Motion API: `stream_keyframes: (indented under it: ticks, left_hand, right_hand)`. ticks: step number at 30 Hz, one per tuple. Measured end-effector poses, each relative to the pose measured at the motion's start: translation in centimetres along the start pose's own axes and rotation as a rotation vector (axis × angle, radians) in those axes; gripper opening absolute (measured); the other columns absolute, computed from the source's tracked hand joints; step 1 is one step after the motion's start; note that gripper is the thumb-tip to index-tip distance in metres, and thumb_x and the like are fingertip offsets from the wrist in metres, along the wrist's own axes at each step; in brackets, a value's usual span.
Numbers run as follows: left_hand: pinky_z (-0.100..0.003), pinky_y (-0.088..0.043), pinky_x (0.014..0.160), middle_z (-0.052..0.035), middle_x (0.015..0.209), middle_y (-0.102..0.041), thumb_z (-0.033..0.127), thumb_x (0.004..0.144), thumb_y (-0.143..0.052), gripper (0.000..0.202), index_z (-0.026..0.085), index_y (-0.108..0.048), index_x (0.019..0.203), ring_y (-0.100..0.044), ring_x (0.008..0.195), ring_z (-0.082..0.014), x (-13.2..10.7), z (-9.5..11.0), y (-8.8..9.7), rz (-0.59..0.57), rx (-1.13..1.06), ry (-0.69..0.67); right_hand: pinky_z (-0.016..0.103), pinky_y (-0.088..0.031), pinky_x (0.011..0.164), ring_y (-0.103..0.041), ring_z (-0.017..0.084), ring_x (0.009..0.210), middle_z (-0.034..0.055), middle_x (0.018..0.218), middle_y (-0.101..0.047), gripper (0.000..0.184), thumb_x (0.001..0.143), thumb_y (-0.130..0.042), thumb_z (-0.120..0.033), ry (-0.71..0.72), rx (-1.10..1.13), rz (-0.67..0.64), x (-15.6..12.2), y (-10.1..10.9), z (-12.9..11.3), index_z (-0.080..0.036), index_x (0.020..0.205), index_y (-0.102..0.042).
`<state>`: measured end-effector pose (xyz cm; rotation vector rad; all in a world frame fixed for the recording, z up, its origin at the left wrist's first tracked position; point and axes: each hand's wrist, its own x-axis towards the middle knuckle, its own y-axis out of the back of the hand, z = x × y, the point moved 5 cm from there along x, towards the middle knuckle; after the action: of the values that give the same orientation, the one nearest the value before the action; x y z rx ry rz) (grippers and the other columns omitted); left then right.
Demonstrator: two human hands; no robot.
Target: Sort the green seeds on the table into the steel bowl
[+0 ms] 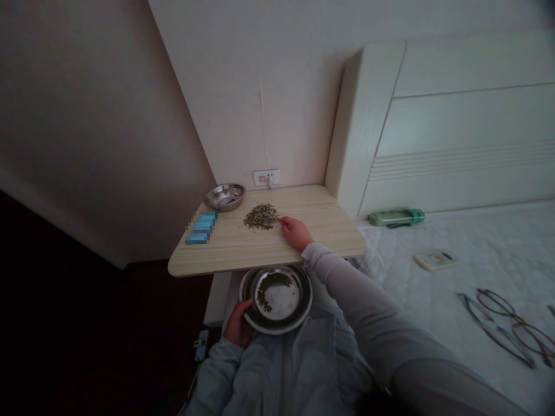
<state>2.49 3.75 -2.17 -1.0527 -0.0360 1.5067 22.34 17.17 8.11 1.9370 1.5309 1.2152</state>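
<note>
Green Grains Lying Heaped on Wood, Others Curving Through a Steel Bowl

The green grains (260, 214) are forming a loose, low heap on the pale wooden tabletop (321, 222), crowding together in the middle and scattering at the edges; they are showing a mottled olive colour, their exact kind staying too small to tell. The round steel bowl (284, 297) is sitting below the tabletop's near edge, its mouth facing up and its bright rim circling a darker wall. Inside, a smaller batch (263, 299) is curving along the left and far sides, leaving most of the shiny bottom showing.
</note>
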Motion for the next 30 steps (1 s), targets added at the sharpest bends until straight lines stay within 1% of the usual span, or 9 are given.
stream_keyframes:
  ticks: [3,8,10,14,19,26,30]
  left_hand:
    - [-0.032,-0.042,0.073,-0.0050,0.060,-0.063,0.013,0.059,-0.056,0.007,0.012,-0.059,0.064,-0.058,0.079,-0.0235,0.0,0.0,0.1,0.012,0.000,0.003]
    - [-0.031,-0.043,0.072,-0.0037,0.061,-0.063,0.014,0.060,-0.055,0.004,0.013,-0.058,0.062,-0.058,0.078,-0.0219,0.0,0.0,-0.1,-0.028,-0.011,-0.008]
    - [-0.031,-0.043,0.072,-0.0036,0.063,-0.064,0.014,0.060,-0.055,0.004,0.014,-0.058,0.062,-0.058,0.078,-0.0216,-0.1,0.0,-0.1,-0.030,-0.011,-0.003]
    - [-0.031,-0.043,0.072,-0.0037,0.060,-0.063,0.014,0.060,-0.055,0.004,0.013,-0.058,0.062,-0.059,0.076,-0.0221,-0.2,-0.1,-0.2,-0.008,-0.008,0.029]
    - [-0.031,-0.043,0.071,-0.0042,0.058,-0.063,0.013,0.060,-0.056,0.001,0.013,-0.057,0.059,-0.059,0.076,-0.0225,-0.5,0.1,-0.2,0.026,0.029,0.010]
    - [-0.032,-0.042,0.073,-0.0053,0.062,-0.064,0.013,0.059,-0.057,0.005,0.013,-0.059,0.064,-0.058,0.080,-0.0239,0.1,-0.2,0.0,-0.042,-0.034,0.021]
    - [-0.031,-0.042,0.074,-0.0050,0.063,-0.065,0.014,0.059,-0.058,0.004,0.014,-0.059,0.063,-0.058,0.082,-0.0235,0.4,-0.3,0.2,-0.053,-0.037,0.022]
  right_hand:
    - [0.023,-0.039,0.075,-0.053,0.013,0.081,0.0026,0.091,-0.060,0.029,0.076,-0.036,-0.019,-0.045,0.077,0.050,0.2,0.1,0.7,-0.019,0.098,-0.055]
    - [0.024,-0.040,0.068,-0.052,0.012,0.069,0.0026,0.075,-0.060,0.031,0.073,-0.036,-0.020,-0.263,0.211,0.179,0.6,0.6,2.8,-0.016,0.097,-0.054]
    - [0.024,-0.040,0.066,-0.052,0.013,0.067,0.0027,0.072,-0.060,0.031,0.071,-0.036,-0.019,-0.301,0.244,0.196,0.6,0.7,3.2,-0.015,0.096,-0.054]
    - [0.024,-0.039,0.065,-0.052,0.013,0.065,0.0029,0.071,-0.060,0.031,0.069,-0.037,-0.018,-0.307,0.243,0.188,0.6,0.5,3.2,-0.015,0.094,-0.055]
    - [0.024,-0.039,0.063,-0.052,0.014,0.067,0.0032,0.072,-0.060,0.030,0.069,-0.036,-0.019,-0.308,0.226,0.179,0.6,0.5,3.1,-0.016,0.093,-0.056]
    - [0.023,-0.038,0.060,-0.050,0.013,0.063,0.0022,0.067,-0.058,0.027,0.068,-0.037,-0.018,-0.286,0.187,0.186,0.4,0.7,2.8,-0.016,0.086,-0.057]
    - [0.023,-0.038,0.060,-0.051,0.012,0.062,0.0012,0.065,-0.058,0.025,0.068,-0.038,-0.018,-0.272,0.213,0.180,0.3,0.6,2.7,-0.017,0.084,-0.057]
